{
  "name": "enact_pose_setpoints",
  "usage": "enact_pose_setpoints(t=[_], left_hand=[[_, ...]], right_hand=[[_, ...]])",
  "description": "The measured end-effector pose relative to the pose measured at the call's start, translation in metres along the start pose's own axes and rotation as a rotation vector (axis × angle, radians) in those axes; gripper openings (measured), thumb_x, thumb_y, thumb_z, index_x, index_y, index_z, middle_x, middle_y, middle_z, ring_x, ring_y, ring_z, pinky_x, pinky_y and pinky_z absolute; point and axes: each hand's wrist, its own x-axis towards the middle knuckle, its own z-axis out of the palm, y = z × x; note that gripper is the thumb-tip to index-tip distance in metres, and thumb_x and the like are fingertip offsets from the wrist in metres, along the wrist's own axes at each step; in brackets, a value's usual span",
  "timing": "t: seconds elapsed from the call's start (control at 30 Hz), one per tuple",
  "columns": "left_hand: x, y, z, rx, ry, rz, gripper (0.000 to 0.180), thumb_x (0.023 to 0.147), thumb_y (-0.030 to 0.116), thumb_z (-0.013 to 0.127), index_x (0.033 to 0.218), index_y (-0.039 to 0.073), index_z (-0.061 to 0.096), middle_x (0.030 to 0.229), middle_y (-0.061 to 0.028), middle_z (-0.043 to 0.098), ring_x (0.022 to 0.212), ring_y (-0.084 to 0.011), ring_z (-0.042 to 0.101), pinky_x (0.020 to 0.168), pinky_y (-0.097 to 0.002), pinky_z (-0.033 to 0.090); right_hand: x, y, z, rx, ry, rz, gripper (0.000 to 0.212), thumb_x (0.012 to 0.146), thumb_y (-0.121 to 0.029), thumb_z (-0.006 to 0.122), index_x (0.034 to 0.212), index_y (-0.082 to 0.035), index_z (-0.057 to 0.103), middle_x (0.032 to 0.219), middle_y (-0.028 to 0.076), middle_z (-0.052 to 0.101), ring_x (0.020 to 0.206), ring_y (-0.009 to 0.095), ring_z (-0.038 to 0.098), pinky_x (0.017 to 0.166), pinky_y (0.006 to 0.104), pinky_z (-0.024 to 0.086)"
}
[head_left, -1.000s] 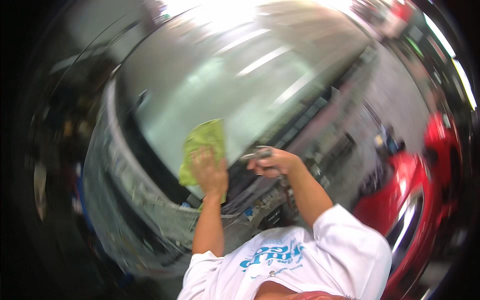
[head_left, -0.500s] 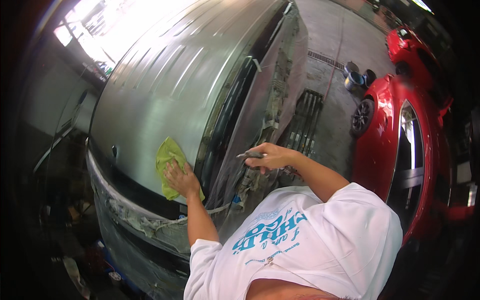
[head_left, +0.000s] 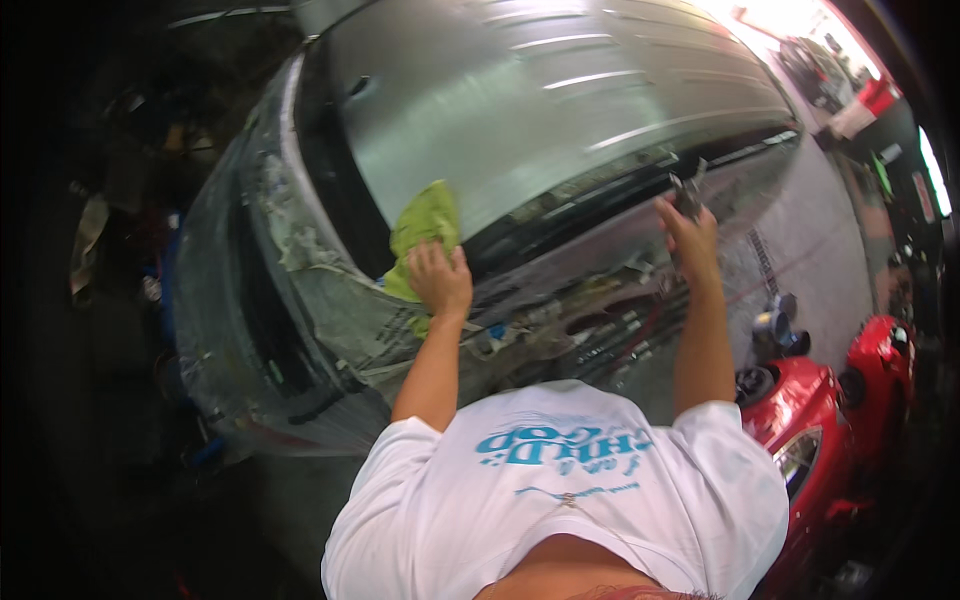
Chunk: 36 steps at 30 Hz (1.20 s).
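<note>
A yellow-green cloth point(head_left: 428, 215) lies bunched over the front corner of a vehicle's silver ribbed roof point(head_left: 480, 120). My left hand point(head_left: 440, 275) is on the cloth, its fingers bent over it, with part of the cloth hanging below the wrist. Farther right, my right hand point(head_left: 690, 240) is raised by the roof's side edge. Its fingers wrap round a small grey metal tool point(head_left: 687, 196) with a thin lever, like an air blow gun. The hand hides the tool's lower part.
Clear plastic sheeting point(head_left: 225, 290) and masking paper point(head_left: 310, 260) cover the vehicle's front and side. Red cars point(head_left: 810, 400) stand at the right, with several buckets point(head_left: 775, 330) near them. A bright opening is at the far right.
The view has swung round, so the roof now stretches to the right. My right hand has moved forward along the roof's side with the tool. The cloth is now nearer the roof's corner.
</note>
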Motion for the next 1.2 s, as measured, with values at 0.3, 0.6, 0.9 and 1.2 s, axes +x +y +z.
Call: enact_pose_setpoints(t=[0.3,0.6,0.9,1.2], left_hand=[[-0.008,0.033,0.005,0.119,0.123,-0.191,0.049,0.109,0.048,0.053,0.139,0.01,0.063,0.157,-0.01,0.054,0.152,-0.0365,0.041,0.118,-0.0668,0.032],[-0.011,0.031,0.012,0.216,0.204,-0.107,0.045,0.106,0.04,0.056,0.135,0.007,0.066,0.152,-0.0112,0.06,0.146,-0.0376,0.048,0.115,-0.0616,0.038],[-0.013,0.019,0.015,0.245,0.283,-0.035,0.047,0.101,0.034,0.06,0.133,-0.001,0.066,0.148,-0.019,0.06,0.14,-0.0428,0.051,0.115,-0.0571,0.04],[-0.021,0.03,0.009,0.157,0.356,-0.136,0.034,0.103,0.033,0.056,0.113,0.001,0.058,0.122,-0.0189,0.059,0.119,-0.0416,0.055,0.101,-0.0558,0.042]], right_hand=[[0.143,0.031,-0.06,-0.353,0.18,0.038,0.033,0.099,-0.037,0.081,0.098,-0.006,0.071,0.079,0.002,0.067,0.062,0.01,0.065,0.046,0.0256,0.047],[0.222,0.049,-0.102,-0.184,-0.021,0.238,0.031,0.097,-0.031,0.083,0.093,-0.005,0.066,0.079,0.004,0.067,0.056,0.011,0.063,0.042,0.0247,0.044],[0.208,0.004,-0.019,-0.159,-0.321,0.237,0.035,0.096,-0.033,0.084,0.1,-0.003,0.065,0.084,0.005,0.068,0.063,0.011,0.066,0.045,0.0253,0.046],[0.128,-0.014,0.104,-0.468,-0.919,0.365,0.045,0.097,-0.041,0.082,0.107,-0.001,0.064,0.081,0.005,0.061,0.061,0.01,0.058,0.048,0.0275,0.042]])
